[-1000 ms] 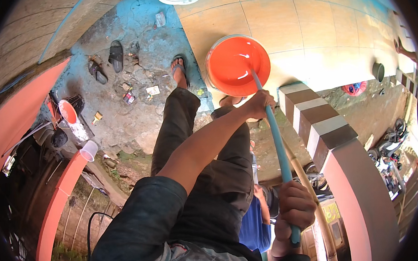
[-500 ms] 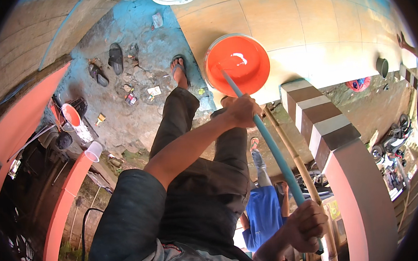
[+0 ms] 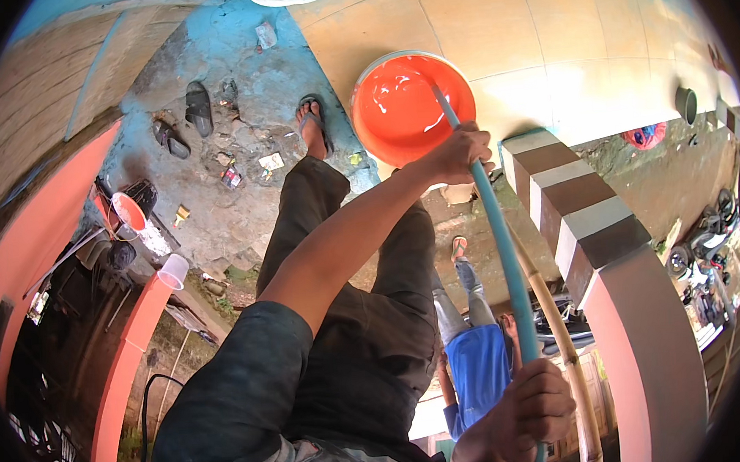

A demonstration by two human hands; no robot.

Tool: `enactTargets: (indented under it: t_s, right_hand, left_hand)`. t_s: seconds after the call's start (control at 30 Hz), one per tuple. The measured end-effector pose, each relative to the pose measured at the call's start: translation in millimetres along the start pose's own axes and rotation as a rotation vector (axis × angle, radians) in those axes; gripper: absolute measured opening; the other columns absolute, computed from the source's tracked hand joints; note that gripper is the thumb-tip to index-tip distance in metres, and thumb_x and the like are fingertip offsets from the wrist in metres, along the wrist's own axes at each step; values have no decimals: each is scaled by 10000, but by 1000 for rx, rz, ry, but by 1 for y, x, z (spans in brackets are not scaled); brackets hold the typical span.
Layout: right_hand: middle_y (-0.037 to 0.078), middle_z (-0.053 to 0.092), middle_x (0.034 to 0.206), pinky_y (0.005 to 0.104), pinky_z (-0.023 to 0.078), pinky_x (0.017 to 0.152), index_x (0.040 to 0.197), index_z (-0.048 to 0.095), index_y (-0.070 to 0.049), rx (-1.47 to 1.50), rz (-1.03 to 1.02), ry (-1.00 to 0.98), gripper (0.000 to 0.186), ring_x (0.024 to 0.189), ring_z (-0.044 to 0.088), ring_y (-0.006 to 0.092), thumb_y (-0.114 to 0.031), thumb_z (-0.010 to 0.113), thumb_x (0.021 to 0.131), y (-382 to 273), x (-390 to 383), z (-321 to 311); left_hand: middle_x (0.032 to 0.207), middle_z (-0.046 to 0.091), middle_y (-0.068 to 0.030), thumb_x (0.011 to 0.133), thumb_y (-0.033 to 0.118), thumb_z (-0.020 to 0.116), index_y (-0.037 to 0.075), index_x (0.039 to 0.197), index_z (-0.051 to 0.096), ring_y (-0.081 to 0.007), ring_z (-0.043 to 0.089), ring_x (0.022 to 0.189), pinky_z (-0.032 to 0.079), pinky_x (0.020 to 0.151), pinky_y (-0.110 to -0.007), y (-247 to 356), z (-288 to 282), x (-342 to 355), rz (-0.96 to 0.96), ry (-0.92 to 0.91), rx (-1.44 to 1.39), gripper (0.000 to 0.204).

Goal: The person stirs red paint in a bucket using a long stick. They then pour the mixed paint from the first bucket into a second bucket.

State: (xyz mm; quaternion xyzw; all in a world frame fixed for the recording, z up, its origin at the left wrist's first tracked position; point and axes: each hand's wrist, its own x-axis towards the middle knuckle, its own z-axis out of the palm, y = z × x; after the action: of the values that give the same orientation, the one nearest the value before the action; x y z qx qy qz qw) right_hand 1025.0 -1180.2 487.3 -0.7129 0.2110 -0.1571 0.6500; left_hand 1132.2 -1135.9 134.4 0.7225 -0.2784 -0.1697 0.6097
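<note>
A teal pole (image 3: 499, 240) slants across the view, its far end dipping into orange liquid that looks like paint (image 3: 384, 116). The round bucket (image 3: 411, 54) holding this liquid stands on the tiled floor, its pale rim showing. My left hand (image 3: 457, 155) wraps around the pole just outside the bucket's near edge. Low in the view, my right hand (image 3: 534, 411) is closed in a fist around the pole's near part. The pole's dipped tip is hidden by the liquid.
A bamboo pole (image 3: 553, 313) stands beside the striped post (image 3: 576, 201) on the right. Farther down, a person in a blue shirt (image 3: 479, 372) is visible. Sandals (image 3: 198, 108), a paintbrush (image 3: 183, 214) and litter lie left. A plastic cup (image 3: 172, 272) sits on the orange wall's end.
My left hand has moved right and farther away with the pole. The pole's dipped end has shifted right and away inside the bucket, and its near end has come slightly left.
</note>
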Motion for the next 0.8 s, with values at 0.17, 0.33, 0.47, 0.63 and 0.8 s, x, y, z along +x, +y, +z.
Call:
enactTargets:
  t_s: [0.17,0.33,0.47,0.63,0.8]
  right_hand:
    - [-13,330,430,328,281,466,470,279,-126,-125,-76,-56,333,418,321,117,-272,516,652,-3,-5,14]
    - [3,309,443,286,310,505,466,277,-122,-2,-44,-198,287,456,367,132,-222,486,636,-11,1,8]
    - [-20,210,403,284,235,430,451,242,-138,100,-39,54,303,366,214,116,-221,472,629,-10,-4,12]
    - [-29,184,426,283,221,474,470,213,-157,270,-10,148,298,411,178,92,-230,462,615,-9,-9,6]
    - [-26,181,462,296,222,541,477,216,-164,387,4,257,292,449,181,101,-236,465,613,9,-11,-4]
  left_hand:
    - [528,453,-30,589,108,662,109,487,423,-215,448,589,345,702,-331,-6,16,-24,-70,9,-136,261]
    - [504,482,-39,535,120,656,112,473,423,-237,472,548,389,625,-363,6,24,-58,-131,-114,-91,241]
    - [517,500,-54,547,144,656,118,492,479,-254,511,585,401,659,-363,9,7,-82,-185,-232,46,187]
    - [536,524,-60,567,190,653,130,525,546,-252,555,638,412,730,-340,8,-24,-91,-244,-248,111,130]
    - [517,512,-40,565,175,659,114,489,513,-240,513,580,384,788,-360,-9,-36,-59,-120,-224,111,176]
